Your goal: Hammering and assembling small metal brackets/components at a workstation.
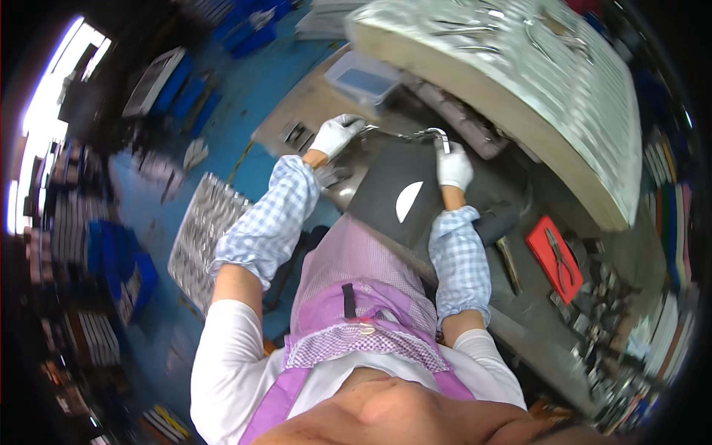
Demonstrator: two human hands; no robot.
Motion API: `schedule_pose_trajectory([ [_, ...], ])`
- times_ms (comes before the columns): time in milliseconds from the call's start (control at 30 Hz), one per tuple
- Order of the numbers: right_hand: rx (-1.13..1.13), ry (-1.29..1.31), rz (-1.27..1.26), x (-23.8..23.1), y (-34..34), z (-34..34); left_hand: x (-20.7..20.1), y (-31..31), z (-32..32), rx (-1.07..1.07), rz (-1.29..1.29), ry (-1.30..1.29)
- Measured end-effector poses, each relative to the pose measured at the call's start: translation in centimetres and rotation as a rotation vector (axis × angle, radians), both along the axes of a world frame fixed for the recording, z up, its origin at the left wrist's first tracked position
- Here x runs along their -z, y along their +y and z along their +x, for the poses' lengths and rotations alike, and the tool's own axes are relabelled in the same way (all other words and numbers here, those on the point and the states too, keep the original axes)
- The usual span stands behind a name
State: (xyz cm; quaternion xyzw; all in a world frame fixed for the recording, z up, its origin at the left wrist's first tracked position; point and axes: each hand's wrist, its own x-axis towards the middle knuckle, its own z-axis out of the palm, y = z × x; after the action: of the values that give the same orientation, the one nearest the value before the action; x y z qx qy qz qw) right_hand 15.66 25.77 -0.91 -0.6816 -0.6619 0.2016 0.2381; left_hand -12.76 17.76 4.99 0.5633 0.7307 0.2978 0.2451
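A shiny bent metal piece [439, 134], curved like a hook at its end, rises from my right hand [454, 166], whose white-gloved fingers are closed around it. My left hand [337, 136], also in a white glove, pinches a thin shiny metal part [368, 128] at the bench's left side. Between the hands runs a slim glinting length; whether it joins both ends into one piece I cannot tell. Below lies a dark flat sheet [389, 185] bearing a white half-round shape [408, 202]. Blur hides finer detail at the fingertips.
Beyond my hands sit a clear plastic box [363, 78] and a large padded block [489, 81] topped with metal parts. To the right lie a hammer [509, 265], pliers [560, 256] on a red tray [535, 239], and loose metal pieces. A rack of metal parts [204, 241] stands left.
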Motion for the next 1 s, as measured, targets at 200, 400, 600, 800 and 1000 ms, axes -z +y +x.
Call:
schedule_pose_trajectory([
  [200, -0.13, -0.227, 0.009, -3.0, -0.2, 3.5, -2.3, -18.6, -11.6, -0.45, 0.103, -0.438],
  [400, -0.09, -0.245, 0.245, -1.1, -0.2, 1.9, 13.7, -45.4, -24.0, -1.145, -0.265, -0.372],
  [600, -0.18, -0.398, 0.492, -1.7, -0.4, 2.0, 27.6, -44.5, -19.1, -1.32, -0.285, -0.6],
  [800, -0.222, -0.525, 0.553, -3.4, -0.7, 3.9, 28.0, -37.2, -17.5, -1.53, 0.081, -0.78],
  [1000, -0.156, -0.641, 0.331, -4.6, -2.6, 4.5, 28.0, -37.9, -19.6, -1.381, 0.135, -1.19],
])
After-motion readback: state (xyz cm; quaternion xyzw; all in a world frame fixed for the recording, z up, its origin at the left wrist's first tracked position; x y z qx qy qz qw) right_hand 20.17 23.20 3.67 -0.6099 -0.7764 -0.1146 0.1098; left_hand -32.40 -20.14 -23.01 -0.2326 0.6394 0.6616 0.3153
